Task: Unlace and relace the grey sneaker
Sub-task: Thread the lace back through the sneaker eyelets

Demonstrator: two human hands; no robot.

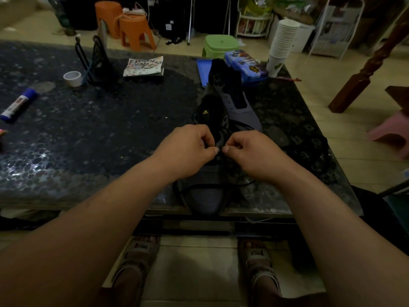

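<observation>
A grey sneaker [207,196] with a black tongue lies at the table's near edge, toe pointing toward me. Both hands meet over its eyelet area. My left hand [188,151] has curled fingers and pinches the black lace [219,149] at the sneaker's middle. My right hand [250,151] pinches the same lace from the other side, thumb tips almost touching. A loose length of black lace [199,187] crosses the toe. A second grey sneaker [234,100] lies just behind, with bare eyelets showing.
The dark pebbled table [88,129] carries a glue stick [18,105], a tape roll [72,78], a black wire stand [95,60], a sticker sheet [143,66], a blue pencil case [245,63] and stacked paper cups [282,45]. Orange stools [132,29] and a green stool [219,44] stand beyond.
</observation>
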